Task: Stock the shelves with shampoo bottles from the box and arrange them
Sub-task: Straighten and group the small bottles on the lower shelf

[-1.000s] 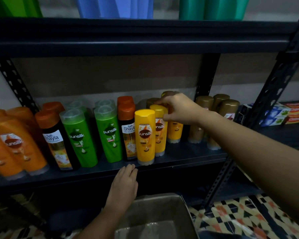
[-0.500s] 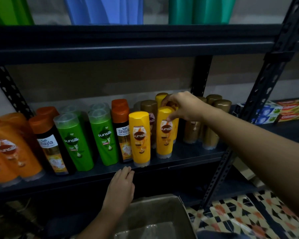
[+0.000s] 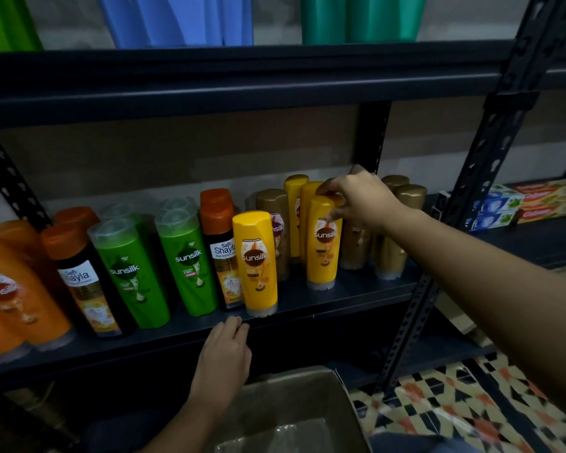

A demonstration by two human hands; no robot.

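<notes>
Right hand (image 3: pixel 361 200) pinching the cap of an upright yellow bottle (image 3: pixel 323 243) on the shelf (image 3: pixel 347 297), right of a nearer yellow bottle (image 3: pixel 257 261). Left hand (image 3: pixel 224 354), fingers straight, resting on the shelf's near edge above the box (image 3: pixel 294 416). Gold bottles (image 3: pixel 397 230) partly hidden behind the wrist. Orange bottles (image 3: pixel 17 292) blurred, cut off at far left.

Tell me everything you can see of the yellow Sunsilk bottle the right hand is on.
The yellow Sunsilk bottle looks like glossy plastic, rounded at the top, with a clear cap at its base. It carries a dark round logo with white lettering. It stands cap-down and upright on the dark shelf, right of another yellow bottle nearer the edge and in front of more yellow ones. The right hand pinches its top with fingertips and thumb.
</notes>
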